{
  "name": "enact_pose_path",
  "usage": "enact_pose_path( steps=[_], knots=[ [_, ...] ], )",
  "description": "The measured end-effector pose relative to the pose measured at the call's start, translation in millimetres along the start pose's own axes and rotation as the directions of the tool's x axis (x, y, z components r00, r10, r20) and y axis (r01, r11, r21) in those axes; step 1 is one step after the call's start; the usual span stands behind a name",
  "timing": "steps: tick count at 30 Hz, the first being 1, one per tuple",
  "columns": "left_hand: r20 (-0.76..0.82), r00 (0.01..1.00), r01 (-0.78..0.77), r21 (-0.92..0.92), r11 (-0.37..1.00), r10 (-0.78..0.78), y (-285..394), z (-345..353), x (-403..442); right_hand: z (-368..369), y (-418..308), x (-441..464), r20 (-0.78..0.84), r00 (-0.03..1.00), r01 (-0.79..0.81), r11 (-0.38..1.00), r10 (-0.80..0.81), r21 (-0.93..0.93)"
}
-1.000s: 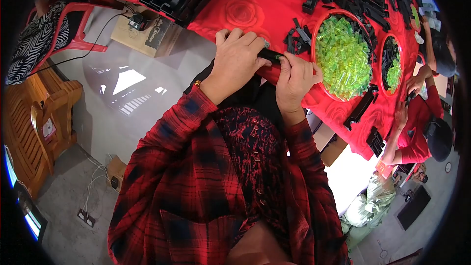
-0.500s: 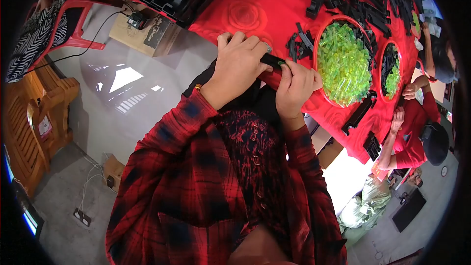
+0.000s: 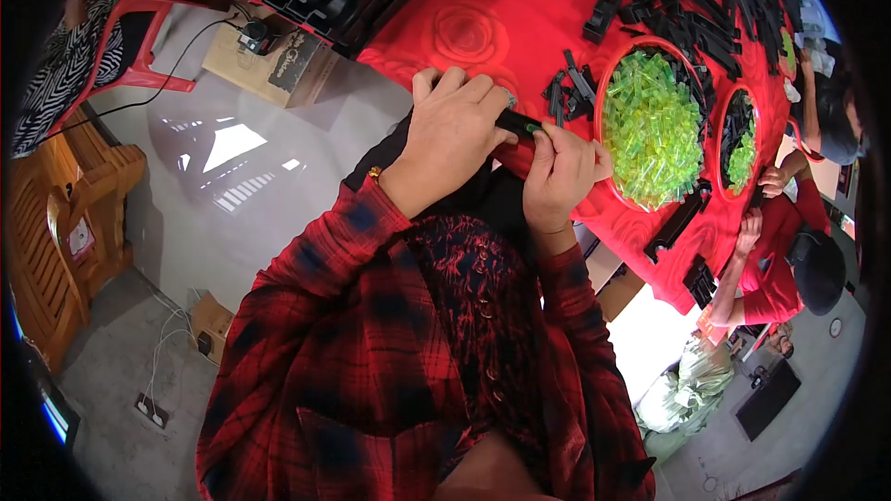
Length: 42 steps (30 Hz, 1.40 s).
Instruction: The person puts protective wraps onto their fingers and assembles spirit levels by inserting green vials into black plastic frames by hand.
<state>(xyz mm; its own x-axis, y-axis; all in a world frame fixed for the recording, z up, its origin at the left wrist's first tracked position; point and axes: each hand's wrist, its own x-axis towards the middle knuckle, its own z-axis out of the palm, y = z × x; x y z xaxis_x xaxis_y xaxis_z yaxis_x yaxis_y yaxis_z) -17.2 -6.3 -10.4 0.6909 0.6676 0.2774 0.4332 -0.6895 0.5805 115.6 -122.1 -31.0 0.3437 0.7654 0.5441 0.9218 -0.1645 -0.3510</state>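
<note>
Dark lettering on the cardboard box (image 3: 290, 63), upper left, too blurred to read! Above centre frame, left hand (image 3: 455, 134) and right hand (image 3: 561, 176) both grip a slim black bar (image 3: 516, 122), green spot (image 3: 532, 128) showing by the right fingertips.

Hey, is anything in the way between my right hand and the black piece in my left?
Nothing visible. Your right hand is already at the end of the black piece where a bit of green shows; your left hand grips the other end.
</note>
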Motion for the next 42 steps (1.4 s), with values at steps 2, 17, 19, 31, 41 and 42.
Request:
enact_pose_path(
  steps=[2, 17, 19, 31, 41, 42],
  knots=[
    [0.004, 1.0, 0.005, 0.004, 1.0, -0.005, 0.0, 0.3, 0.0, -0.2, 0.6, -0.5, 0.007, 1.0, 0.005, 1.0, -0.005, -0.012],
    [-0.007, 1.0, 0.009, 0.0, 1.0, -0.009, -0.6, 2.0, 0.8, 1.9, 3.1, -1.7, 0.014, 1.0, 0.01, 1.0, -0.01, -0.026],
    [-0.001, 1.0, 0.013, 0.001, 1.0, -0.013, 0.3, 0.7, 1.4, 2.2, 3.4, -1.9, 0.0, 1.0, 0.014, 0.999, -0.014, -0.03],
    [0.017, 0.999, 0.033, 0.011, 0.999, -0.033, 2.4, -0.5, 2.3, -0.6, 1.8, -2.5, 0.032, 0.999, -0.023, 0.999, 0.024, -0.025],
    [0.025, 0.998, 0.053, 0.001, 0.999, -0.053, 2.5, 0.2, 2.7, 0.0, 2.1, -1.7, 0.038, 0.999, 0.006, 0.998, -0.004, -0.062],
    [0.026, 0.998, 0.053, 0.0, 0.999, -0.053, 2.6, 0.3, 2.7, -0.4, 1.8, -1.8, 0.055, 0.998, 0.011, 0.998, -0.008, -0.061]
  ],
)
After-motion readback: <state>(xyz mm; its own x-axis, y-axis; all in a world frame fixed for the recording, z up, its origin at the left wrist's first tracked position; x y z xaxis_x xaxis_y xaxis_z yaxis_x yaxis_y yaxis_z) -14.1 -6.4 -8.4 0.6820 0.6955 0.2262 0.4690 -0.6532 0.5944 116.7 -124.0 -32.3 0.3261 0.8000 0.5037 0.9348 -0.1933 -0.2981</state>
